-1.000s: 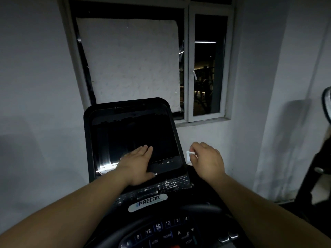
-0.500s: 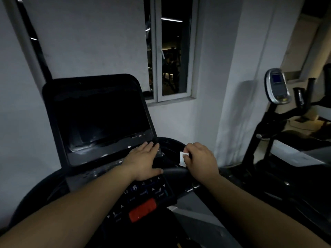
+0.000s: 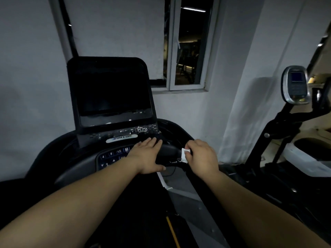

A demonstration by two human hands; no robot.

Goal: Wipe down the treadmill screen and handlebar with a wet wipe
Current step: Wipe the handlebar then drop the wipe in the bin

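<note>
Both hands at the treadmill's front bar, wipe in the right.

The left hand [image 3: 149, 155] lies flat, fingers straight, on the dark curved plastic handlebar [image 3: 168, 153], where half a second ago it rested higher, at the console's edge. At three o'clock from it, the right hand [image 3: 202, 156] pinches the small white folded wet wipe [image 3: 184, 154] against the same bar, as before. At twelve o'clock beyond stands the black glossy treadmill screen [image 3: 111, 93], untouched, with open room around it. At two o'clock, well apart, a black exercise machine with a silver console [image 3: 295, 86] borders the right side.
</note>
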